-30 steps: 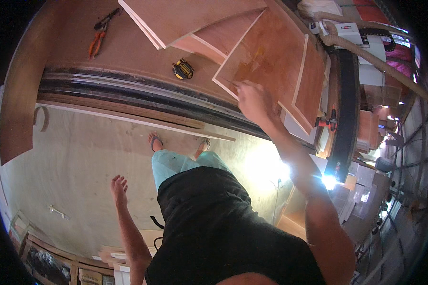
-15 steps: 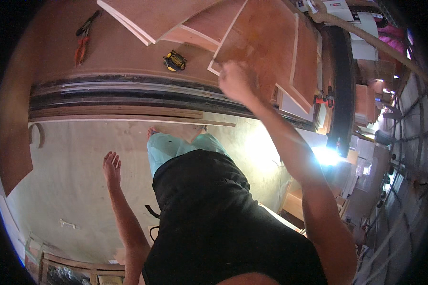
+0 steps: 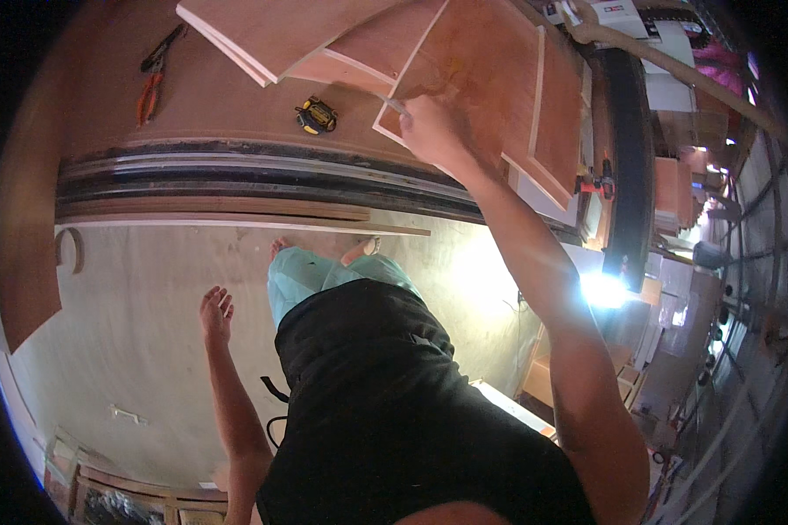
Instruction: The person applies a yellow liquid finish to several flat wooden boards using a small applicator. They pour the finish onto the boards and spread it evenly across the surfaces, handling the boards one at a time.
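Our hands are well apart: just past twelve o'clock, our right hand (image 3: 433, 127) pinches a slim grey stick-like piece (image 3: 396, 105) over the flat reddish-brown wooden panel (image 3: 492, 74) at one o'clock; between eight and nine, our left hand (image 3: 217, 313) hangs with bent, parted fingers; a black-and-yellow compact tool (image 3: 316, 115) lies at eleven

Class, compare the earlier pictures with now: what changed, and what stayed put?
The right hand, gripping a thin object, has moved forward across the wooden panel, nearer its left edge. The pliers and yellow-and-black tool stayed put; the left hand still hangs empty.
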{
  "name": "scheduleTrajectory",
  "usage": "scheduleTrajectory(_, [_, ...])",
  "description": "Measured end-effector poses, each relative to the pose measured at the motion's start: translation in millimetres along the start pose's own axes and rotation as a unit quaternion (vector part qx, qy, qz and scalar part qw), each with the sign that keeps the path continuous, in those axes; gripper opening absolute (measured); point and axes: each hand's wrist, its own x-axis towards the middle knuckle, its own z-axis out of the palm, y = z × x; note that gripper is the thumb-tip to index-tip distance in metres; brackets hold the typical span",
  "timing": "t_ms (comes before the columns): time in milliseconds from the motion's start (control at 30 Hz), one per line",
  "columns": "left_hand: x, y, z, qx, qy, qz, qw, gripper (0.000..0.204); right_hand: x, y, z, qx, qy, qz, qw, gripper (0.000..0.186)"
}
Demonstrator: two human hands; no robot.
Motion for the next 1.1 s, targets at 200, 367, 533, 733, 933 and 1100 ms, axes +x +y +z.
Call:
scheduleTrajectory(200, [-27,-26,-29,0.012,0.017,-0.014,1.0,0.047,39,78,-36,-0.03,-0.022,0.095,0.995,0.026])
scheduleTrajectory(367, [-24,-39,-48,0.005,0.049,-0.024,0.998,0.046,34,66,9,-0.019,-0.042,0.13,0.99,0.032])
scheduleTrajectory(533, [-16,-37,-48,0.018,0.038,-0.022,0.999,0.044,68,-21,7,0.031,-0.017,-0.029,0.999,0.038])
scheduleTrajectory(733, [-22,-4,-8,0.109,0.011,0.035,0.993,0.044,89,24,-43,0.28,-0.029,0.031,0.959,0.025])
scheduleTrajectory(933, [-14,-35,-40,0.112,0.042,0.007,0.993,0.045,42,38,4,-0.128,0.0,-0.026,0.991,0.023])
scheduleTrajectory(1100, [-36,-56,-56,0.116,0.054,0.002,0.992,0.045,18,69,-25,0.105,0.022,-0.042,0.993,0.022])
